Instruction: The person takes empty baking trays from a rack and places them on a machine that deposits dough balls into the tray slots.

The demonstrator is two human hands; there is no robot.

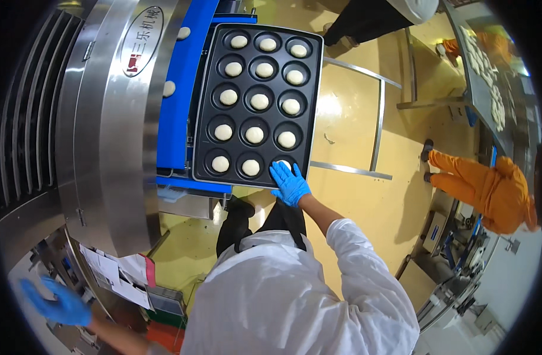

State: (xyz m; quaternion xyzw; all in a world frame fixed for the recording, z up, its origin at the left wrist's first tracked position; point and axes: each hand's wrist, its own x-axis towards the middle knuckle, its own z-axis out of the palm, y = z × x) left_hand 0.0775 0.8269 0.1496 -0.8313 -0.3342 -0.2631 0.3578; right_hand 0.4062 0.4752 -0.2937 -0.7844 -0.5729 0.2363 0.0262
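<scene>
A black baking tray (249, 109) with round wells lies in front of me, and a pale dough ball (259, 102) sits in each well. My right hand (290, 186), in a blue glove, rests over the near right well with fingers stretched out. It partly covers the dough ball (284, 164) there and touches it or hovers just above; I cannot tell which. Far out at the lower left is my left hand (58, 300), also gloved in blue. Its fingers are spread, slightly blurred, and nothing shows in them. It is apart from the tray.
Left of the tray runs a blue conveyor belt (175, 118) carrying a few dough balls (168, 89), beside a steel machine (114, 130). Papers (114, 275) hang below it. A metal frame (378, 124) stands on the right. Other people, one in orange (496, 192), are nearby; dough pieces lie on a table (478, 89).
</scene>
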